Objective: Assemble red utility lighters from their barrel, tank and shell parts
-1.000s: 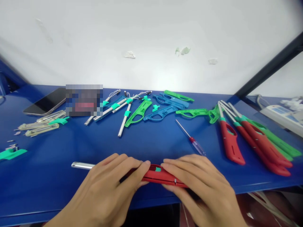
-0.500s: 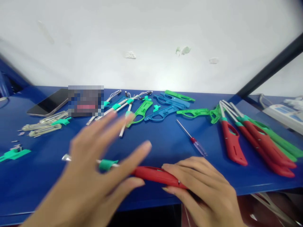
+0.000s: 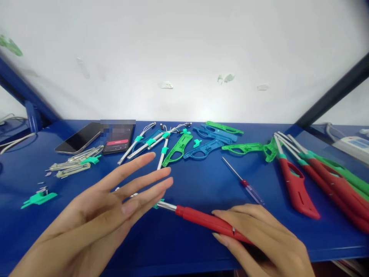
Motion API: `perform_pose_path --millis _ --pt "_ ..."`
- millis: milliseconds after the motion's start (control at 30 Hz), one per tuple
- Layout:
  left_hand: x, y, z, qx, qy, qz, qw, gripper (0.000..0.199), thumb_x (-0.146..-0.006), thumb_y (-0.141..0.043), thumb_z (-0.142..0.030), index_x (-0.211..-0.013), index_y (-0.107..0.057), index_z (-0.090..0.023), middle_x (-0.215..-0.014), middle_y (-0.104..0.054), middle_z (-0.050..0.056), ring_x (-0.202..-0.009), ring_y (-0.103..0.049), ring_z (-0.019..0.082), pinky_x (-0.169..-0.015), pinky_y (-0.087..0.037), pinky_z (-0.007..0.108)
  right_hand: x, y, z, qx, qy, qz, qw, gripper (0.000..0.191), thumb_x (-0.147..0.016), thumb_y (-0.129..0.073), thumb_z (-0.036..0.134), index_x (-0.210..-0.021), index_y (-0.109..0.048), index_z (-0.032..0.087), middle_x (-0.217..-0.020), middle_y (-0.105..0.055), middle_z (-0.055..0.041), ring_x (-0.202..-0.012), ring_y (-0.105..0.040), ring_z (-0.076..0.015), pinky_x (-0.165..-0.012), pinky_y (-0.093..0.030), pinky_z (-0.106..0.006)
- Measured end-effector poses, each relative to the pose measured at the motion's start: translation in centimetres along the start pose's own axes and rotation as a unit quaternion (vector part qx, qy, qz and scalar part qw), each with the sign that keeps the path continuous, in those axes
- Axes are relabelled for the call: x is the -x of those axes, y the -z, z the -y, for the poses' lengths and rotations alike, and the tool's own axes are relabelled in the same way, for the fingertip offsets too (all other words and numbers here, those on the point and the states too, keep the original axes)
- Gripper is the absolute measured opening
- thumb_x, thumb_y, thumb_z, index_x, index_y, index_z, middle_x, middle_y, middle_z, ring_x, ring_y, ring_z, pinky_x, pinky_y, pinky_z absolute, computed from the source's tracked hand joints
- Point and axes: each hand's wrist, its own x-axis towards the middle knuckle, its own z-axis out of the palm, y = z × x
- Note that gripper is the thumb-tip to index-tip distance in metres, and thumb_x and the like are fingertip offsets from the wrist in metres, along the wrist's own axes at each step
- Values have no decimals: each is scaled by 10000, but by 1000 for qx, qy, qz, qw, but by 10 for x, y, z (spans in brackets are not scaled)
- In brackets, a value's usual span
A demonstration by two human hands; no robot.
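My right hand (image 3: 265, 238) is closed round the body of a red gas lighter (image 3: 201, 219), which lies slanted near the table's front edge. The lighter's metal rod points left, and a teal collar shows on it; part of the rod is hidden behind my left hand. My left hand (image 3: 115, 211) is open, palm turned sideways and fingers stretched out over the rod, with nothing gripped. Whether its fingers touch the rod I cannot tell. Just beyond my right hand lies a screwdriver (image 3: 243, 182) with a red and clear purple handle.
More red lighters (image 3: 296, 188) lie at the right beside green ones. Along the back are green casing halves (image 3: 178, 148), blue casing halves (image 3: 206, 148) and metal rods with wires (image 3: 147, 144). Two phones (image 3: 79, 138) and several clear parts (image 3: 72, 167) lie at the left, near a teal piece (image 3: 40, 198).
My left hand has turned its palm and drawn its fingers together, shifting off the lighter's front end. The view has tilted up a little. My right hand still holds the lighter.
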Motion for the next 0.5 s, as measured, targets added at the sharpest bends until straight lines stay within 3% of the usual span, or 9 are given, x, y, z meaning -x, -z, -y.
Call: perform_pose_path --millis 133,233,300,367,433,500 --pt "8 -4 -13 54 41 -39 997 488 -1163 -467 -296 -1645 -456 -378 -1468 -739 58 -1167 -809 306 -908 -749 369 1 -1 -1 -13 -1 6 1000 110 -1037 -733 345 -1067 -795 259 -920 -866 39 -782 -822 -150 -733 -676 -215" --pt "19 -5 -15 26 68 -109 991 478 -1086 -671 -290 -1541 -557 -383 -1160 -860 -30 -919 -865 232 -742 -749 267 3 -1 -1 -23 -11 13 1000 114 -1030 -749 352 -1082 -795 262 -930 -864 36 -801 -822 -152 -746 -679 -217" --pt "23 -8 -16 -34 64 -145 987 350 -1085 -642 -277 -1416 -660 -390 -882 -836 -113 -692 -836 168 -625 -715 231 5 -1 -1 -25 -22 15 999 137 -1034 -748 371 -1107 -795 265 -946 -865 30 -815 -823 -160 -758 -681 -229" --pt "25 -17 -18 -126 11 -160 979 256 -1089 -591 -305 -1282 -739 -387 -819 -815 -126 -646 -813 158 -665 -717 286 5 -1 0 -28 -27 18 999 154 -1049 -731 387 -1122 -791 265 -957 -867 26 -824 -822 -164 -766 -678 -236" --pt "22 -30 -20 -234 -85 -122 961 247 -1038 -679 -354 -1274 -751 -372 -1137 -852 -58 -1024 -838 249 -990 -692 465 4 -1 2 -33 -26 21 999 168 -1065 -711 394 -1141 -780 261 -971 -871 24 -839 -820 -163 -779 -671 -237" --pt "15 -45 -21 -291 -190 -44 937 316 -1052 -694 -334 -1366 -719 -320 -1385 -786 14 -1308 -733 309 -1165 -567 565 3 0 3 -38 -18 29 999 182 -1074 -701 397 -1168 -770 258 -995 -873 26 -851 -816 -156 -794 -664 -232"
